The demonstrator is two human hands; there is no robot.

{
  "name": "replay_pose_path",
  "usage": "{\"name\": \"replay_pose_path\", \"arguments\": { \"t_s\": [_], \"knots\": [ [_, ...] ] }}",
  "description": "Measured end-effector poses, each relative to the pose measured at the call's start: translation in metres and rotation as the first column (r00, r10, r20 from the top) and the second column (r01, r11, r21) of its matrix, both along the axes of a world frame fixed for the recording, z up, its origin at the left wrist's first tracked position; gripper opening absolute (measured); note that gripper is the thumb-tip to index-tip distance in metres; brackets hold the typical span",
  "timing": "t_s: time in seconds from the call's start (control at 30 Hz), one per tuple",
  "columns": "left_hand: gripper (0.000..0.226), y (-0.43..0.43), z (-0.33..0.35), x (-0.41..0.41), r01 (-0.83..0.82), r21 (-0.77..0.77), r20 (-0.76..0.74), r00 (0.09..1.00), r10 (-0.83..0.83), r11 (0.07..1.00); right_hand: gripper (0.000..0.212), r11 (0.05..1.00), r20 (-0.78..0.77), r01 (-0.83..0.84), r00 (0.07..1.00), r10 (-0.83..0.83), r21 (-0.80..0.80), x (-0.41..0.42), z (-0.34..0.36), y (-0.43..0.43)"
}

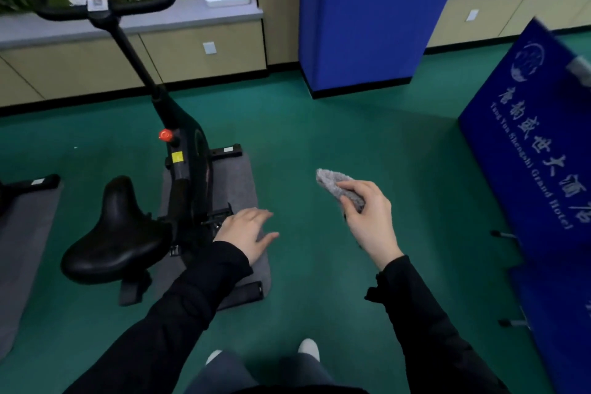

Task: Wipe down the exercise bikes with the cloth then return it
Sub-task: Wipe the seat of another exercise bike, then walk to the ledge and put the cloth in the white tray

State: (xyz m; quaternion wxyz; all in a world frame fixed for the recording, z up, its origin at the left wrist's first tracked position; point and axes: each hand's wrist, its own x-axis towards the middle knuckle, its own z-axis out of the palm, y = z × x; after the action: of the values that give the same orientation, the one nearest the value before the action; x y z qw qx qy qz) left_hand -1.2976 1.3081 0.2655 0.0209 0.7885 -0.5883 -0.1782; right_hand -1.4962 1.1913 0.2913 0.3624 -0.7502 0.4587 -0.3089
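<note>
Right hand [367, 217] with grey cloth [335, 185] over green floor [319, 137]

We are wearing long black sleeves [179, 307] that are reaching down to both wrists, the cuff of the right one bunching into small folds. Our left hand [246, 233] and right hand [367, 221] are showing bare, ungloved. Below, we are wearing grey trousers [256, 374] and white-toed shoes [309, 347].
</note>
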Motion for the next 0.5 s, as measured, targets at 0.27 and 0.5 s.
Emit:
{"name": "replay_pose_path", "arguments": {
  "t_s": [0.27,0.5],
  "knots": [
    [0.053,-0.06,0.007,-0.042,0.068,0.043,0.048,0.996,-0.07,0.997,0.023,0.992,0.047,0.118,0.992,-0.12,0.046,-0.056,-0.003,-0.042],
    [0.052,-0.115,0.002,-0.029,0.049,0.049,0.03,0.998,-0.051,0.998,0.023,0.992,0.025,0.127,0.991,-0.128,0.023,-0.054,0.002,-0.09]
  ]
}}
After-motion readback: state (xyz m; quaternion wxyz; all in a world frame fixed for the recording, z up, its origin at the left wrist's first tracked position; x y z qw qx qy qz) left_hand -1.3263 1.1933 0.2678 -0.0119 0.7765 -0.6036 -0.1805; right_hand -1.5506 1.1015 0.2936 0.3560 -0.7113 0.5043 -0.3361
